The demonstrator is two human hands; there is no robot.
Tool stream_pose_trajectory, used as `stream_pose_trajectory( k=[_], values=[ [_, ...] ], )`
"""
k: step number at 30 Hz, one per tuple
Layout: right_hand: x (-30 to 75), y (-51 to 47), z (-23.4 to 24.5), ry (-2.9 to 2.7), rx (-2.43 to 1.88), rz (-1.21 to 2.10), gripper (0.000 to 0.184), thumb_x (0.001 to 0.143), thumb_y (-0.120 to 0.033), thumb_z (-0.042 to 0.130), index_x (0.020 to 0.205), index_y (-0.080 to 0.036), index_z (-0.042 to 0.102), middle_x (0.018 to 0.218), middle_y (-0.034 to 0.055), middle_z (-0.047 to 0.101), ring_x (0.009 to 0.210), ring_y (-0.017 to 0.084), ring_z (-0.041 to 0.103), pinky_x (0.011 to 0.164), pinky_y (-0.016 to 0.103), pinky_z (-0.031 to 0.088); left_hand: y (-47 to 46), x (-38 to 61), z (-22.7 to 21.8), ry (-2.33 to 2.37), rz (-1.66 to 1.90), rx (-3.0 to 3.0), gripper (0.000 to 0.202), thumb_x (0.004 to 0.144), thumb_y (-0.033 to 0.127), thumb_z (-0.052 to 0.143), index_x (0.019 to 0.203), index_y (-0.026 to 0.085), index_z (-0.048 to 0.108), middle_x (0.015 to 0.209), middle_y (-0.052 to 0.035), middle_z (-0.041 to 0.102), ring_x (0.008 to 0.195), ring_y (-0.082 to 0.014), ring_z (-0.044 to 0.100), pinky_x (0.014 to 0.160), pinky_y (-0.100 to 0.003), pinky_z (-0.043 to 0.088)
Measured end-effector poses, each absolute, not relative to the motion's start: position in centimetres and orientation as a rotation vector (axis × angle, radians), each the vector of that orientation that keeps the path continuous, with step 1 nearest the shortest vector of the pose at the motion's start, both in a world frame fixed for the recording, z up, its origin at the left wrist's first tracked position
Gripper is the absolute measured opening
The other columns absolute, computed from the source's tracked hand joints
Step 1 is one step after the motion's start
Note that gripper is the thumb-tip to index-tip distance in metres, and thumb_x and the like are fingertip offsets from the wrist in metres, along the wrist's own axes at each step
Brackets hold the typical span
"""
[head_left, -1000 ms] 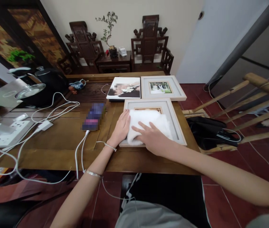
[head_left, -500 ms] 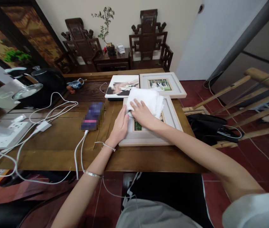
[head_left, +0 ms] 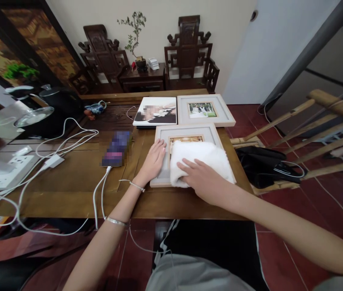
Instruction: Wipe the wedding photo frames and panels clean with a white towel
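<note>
A light wooden picture frame point(head_left: 186, 130) lies flat near the table's front edge, its photo largely hidden by a folded white towel point(head_left: 203, 155). My right hand point(head_left: 204, 182) holds the towel against the lower right of the frame, with its fingers bent over the cloth. Along the frame's left side my left hand point(head_left: 153, 159) rests flat, fingers stretched out and touching the edge. Behind lies a second wooden frame point(head_left: 225, 111) with a small photo of people outdoors. To its left is a white-edged panel with a photo point(head_left: 159, 111), partly blurred.
A phone point(head_left: 116, 148) with a white cable lies left of the frames. Farther left are a power strip point(head_left: 12, 171), tangled white cables, a glass-lidded pot point(head_left: 34, 117) and a black kettle point(head_left: 59, 101). A wooden chair point(head_left: 335, 109) holding a black bag point(head_left: 259, 165) stands at right.
My right hand and the towel have moved toward me and to the right over the frame, uncovering its upper part. My left hand has shifted slightly down along the left edge.
</note>
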State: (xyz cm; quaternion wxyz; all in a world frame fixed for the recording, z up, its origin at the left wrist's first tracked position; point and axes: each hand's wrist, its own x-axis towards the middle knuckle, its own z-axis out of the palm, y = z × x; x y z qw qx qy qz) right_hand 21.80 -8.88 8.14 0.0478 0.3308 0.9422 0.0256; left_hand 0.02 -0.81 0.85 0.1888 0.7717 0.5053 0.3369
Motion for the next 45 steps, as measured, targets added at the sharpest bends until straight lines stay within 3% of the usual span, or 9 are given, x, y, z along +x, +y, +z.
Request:
stream_pose_trajectory(
  k=[7,13,19,23,29,34,41,45],
  values=[
    [25.2,-9.0,9.3,2.814,1.104,0.061,0.038,0.083,-0.001,0.049,0.110,-0.014,0.073,0.143,0.0177,0.055,0.135,0.032,0.046,0.106,0.049,0.042,-0.6,0.1,0.7,1.396,1.012,2.220,0.056,0.103,0.048,0.030,0.130,0.009,0.061,0.145,-0.0168,0.055,0.146,-0.0260,0.037,0.122,-0.049,0.027],
    [20.9,-8.6,8.2,2.917,1.009,0.001,0.040,0.089,-0.004,0.046,0.118,-0.013,0.071,0.150,0.0181,0.046,0.141,0.036,0.038,0.110,0.052,0.037,-0.9,0.2,1.2,1.425,1.029,2.182,0.057,0.104,0.047,0.026,0.128,0.012,0.064,0.141,-0.0141,0.059,0.143,-0.0247,0.041,0.121,-0.047,0.031],
    [18.8,-8.5,6.7,3.023,1.068,0.068,0.036,0.093,-0.007,0.043,0.112,-0.013,0.073,0.149,0.0162,0.049,0.142,0.034,0.038,0.112,0.052,0.035,-0.9,-0.1,1.4,1.393,1.024,2.172,0.058,0.103,0.050,0.025,0.129,0.014,0.063,0.142,-0.0121,0.059,0.144,-0.0238,0.041,0.121,-0.045,0.031],
    [21.9,-9.2,6.9,2.972,1.145,0.117,0.038,0.089,-0.003,0.046,0.111,-0.015,0.073,0.146,0.0130,0.053,0.140,0.032,0.041,0.111,0.050,0.038,-0.7,-0.2,1.2,1.407,0.979,2.212,0.055,0.103,0.048,0.029,0.129,0.012,0.062,0.142,-0.0135,0.058,0.144,-0.0249,0.040,0.121,-0.048,0.030],
    [28.6,-11.7,7.2,2.827,1.346,0.453,0.033,0.082,-0.002,0.053,0.101,-0.014,0.077,0.138,0.0158,0.060,0.131,0.035,0.052,0.104,0.051,0.045,-0.5,-0.4,1.0,1.399,0.965,2.265,0.048,0.102,0.041,0.037,0.131,0.011,0.061,0.142,-0.0147,0.058,0.144,-0.0267,0.040,0.120,-0.051,0.031],
    [31.4,-11.3,6.4,2.819,1.437,0.506,0.038,0.076,0.002,0.052,0.096,-0.018,0.077,0.143,0.0095,0.056,0.136,0.033,0.047,0.105,0.053,0.044,-0.5,-0.4,1.0,1.388,0.910,2.318,0.045,0.099,0.038,0.043,0.133,0.013,0.060,0.144,-0.0139,0.056,0.145,-0.0288,0.038,0.120,-0.054,0.030],
    [32.1,-3.3,5.6,2.848,1.545,0.317,0.051,0.072,0.005,0.046,0.110,-0.013,0.074,0.149,0.0122,0.050,0.142,0.035,0.038,0.111,0.056,0.038,-0.5,-0.5,1.0,1.386,0.886,2.340,0.046,0.097,0.033,0.045,0.134,0.009,0.058,0.145,-0.0165,0.054,0.146,-0.0289,0.036,0.121,-0.052,0.029],
    [31.8,0.9,6.1,2.855,1.754,0.138,0.062,0.071,0.005,0.041,0.124,-0.013,0.067,0.152,0.0124,0.046,0.141,0.034,0.039,0.105,0.052,0.046,-0.5,-0.5,0.9,1.391,0.887,2.351,0.046,0.097,0.032,0.045,0.134,0.008,0.058,0.146,-0.0166,0.054,0.146,-0.0286,0.037,0.121,-0.051,0.030]
  ],
)
